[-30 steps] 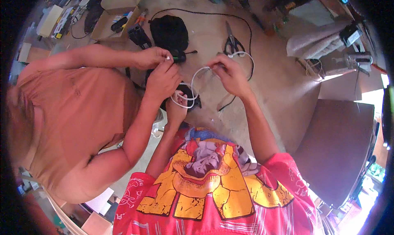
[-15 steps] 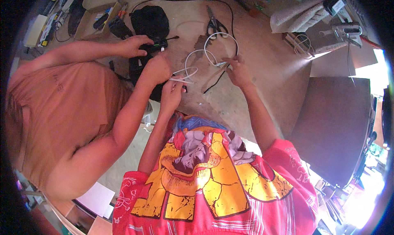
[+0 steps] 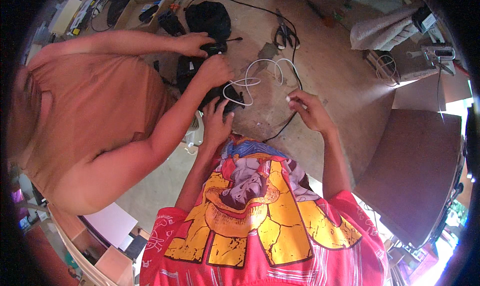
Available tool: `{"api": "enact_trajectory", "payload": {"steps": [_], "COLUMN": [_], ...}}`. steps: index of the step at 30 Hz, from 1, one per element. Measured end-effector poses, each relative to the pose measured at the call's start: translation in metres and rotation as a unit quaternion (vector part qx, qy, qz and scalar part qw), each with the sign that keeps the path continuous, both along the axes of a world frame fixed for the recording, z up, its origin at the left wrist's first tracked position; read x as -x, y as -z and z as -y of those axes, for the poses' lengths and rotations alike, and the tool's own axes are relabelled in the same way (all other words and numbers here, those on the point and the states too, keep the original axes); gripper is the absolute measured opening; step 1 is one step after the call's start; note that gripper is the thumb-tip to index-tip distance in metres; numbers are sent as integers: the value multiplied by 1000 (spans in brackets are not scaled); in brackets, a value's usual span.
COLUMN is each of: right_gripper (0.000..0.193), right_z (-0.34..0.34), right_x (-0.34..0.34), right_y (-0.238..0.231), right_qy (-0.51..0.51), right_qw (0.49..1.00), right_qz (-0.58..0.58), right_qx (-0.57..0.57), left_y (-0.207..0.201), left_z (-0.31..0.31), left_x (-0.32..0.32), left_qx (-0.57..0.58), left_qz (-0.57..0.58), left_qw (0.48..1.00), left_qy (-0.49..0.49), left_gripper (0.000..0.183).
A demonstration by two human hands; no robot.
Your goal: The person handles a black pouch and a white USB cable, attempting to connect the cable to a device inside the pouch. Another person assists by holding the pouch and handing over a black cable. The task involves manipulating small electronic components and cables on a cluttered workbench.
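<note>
My left hand (image 3: 217,123) has its fingers spread and rests at the near edge of a black case or bag (image 3: 194,86). No object is held in it. Over the worktop, my right hand (image 3: 311,111) pinches a small white piece (image 3: 288,99) between thumb and fingertips; whether it is the end of the white cable is unclear. That white cable (image 3: 260,61) lies in loose loops between my hands and leads to a co-worker's hand (image 3: 216,70). The co-worker's other hand (image 3: 195,44) is at a small black device (image 3: 214,48).
A black cable (image 3: 298,76) curves across the worktop (image 3: 340,96). Scissors (image 3: 285,35) with black handles lie at the far side, near a black pouch (image 3: 209,20). An open cardboard box (image 3: 135,12) stands far left. At the right are a rolled cloth (image 3: 382,28) and a dark brown panel (image 3: 415,161).
My right hand has let go of the white cable's loop and come nearer, now pinching a small white piece. My left hand has released the cable and spread its fingers. The view has shifted.
</note>
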State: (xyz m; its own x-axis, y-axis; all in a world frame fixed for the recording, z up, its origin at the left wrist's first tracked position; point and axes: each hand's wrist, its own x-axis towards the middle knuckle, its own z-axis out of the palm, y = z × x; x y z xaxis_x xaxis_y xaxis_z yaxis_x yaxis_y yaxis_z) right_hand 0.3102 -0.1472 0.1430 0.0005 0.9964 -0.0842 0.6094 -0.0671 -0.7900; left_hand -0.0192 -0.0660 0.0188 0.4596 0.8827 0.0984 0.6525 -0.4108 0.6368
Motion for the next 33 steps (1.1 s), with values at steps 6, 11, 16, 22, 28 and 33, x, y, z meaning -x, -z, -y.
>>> {"api": "enact_trajectory", "payload": {"steps": [6, 11, 16, 22, 28, 33], "right_gripper": [22, 25, 24, 20, 19, 23], "right_z": [12, 20, 23, 21, 28, 41], "right_x": [-36, -71, -85, 8, 9, -4], "right_y": [-26, -84, -97, -52, -58, -79], "right_qy": [193, 378, 373, 171, 238, 307], "right_qw": [974, 894, 880, 985, 967, 906], "right_qz": [100, 39, 41, 4, -72, -263], "right_qx": [-61, -239, -290, -32, -55, -129], "left_y": [1, 17, 24, 19, -45, -95], "left_z": [-5, -14, -14, -11, -6, -15], "left_x": [-6, 1, 6, 8, -13, -77], "left_qx": [29, 16, 10, 3, 76, 42], "left_qz": [-44, -17, -16, -1, 71, 160], "left_qw": [998, 999, 999, 1000, 994, 977], "left_qy": [17, 35, 29, 29, 30, 133], "left_gripper": [61, 60, 59, 60, 26, 20]}}
